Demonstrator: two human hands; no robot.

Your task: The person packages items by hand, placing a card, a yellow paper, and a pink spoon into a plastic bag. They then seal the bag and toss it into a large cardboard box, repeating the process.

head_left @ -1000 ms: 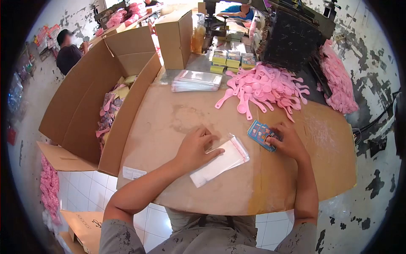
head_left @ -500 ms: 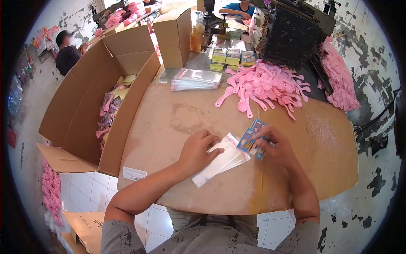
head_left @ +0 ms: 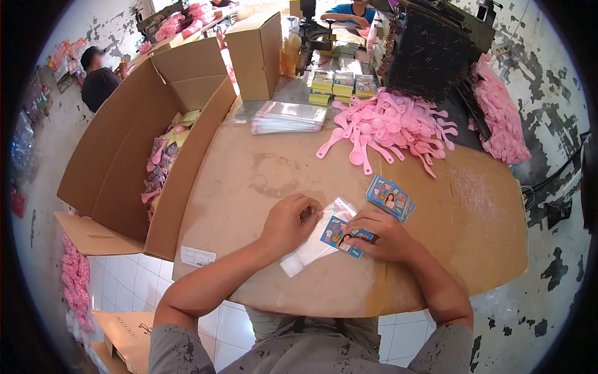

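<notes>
My right hand [head_left: 385, 234] grips a blue printed card [head_left: 336, 232] between thumb and fingers, holding it over the clear plastic bags [head_left: 302, 257]. My left hand [head_left: 291, 219] has its thumb and fingers pinched together at the upper left edge of the top bag, near the card's corner. The bags lie slightly fanned on the cardboard-covered table [head_left: 268, 177]. Just beyond my right hand rests a loose stack of similar blue cards [head_left: 387, 194].
Pink plastic spoons [head_left: 392, 128] are heaped at the back right. Behind the work spot lie more clear bags [head_left: 289, 117] and card stacks [head_left: 333, 84]. An open carton [head_left: 112, 156] with packed spoons stands left. A black machine [head_left: 430, 53] and other people are farther back.
My right hand has moved left and down from the card stack, bringing one card over the bags. The stack stays behind. My left fingers have closed at the bag's edge.
</notes>
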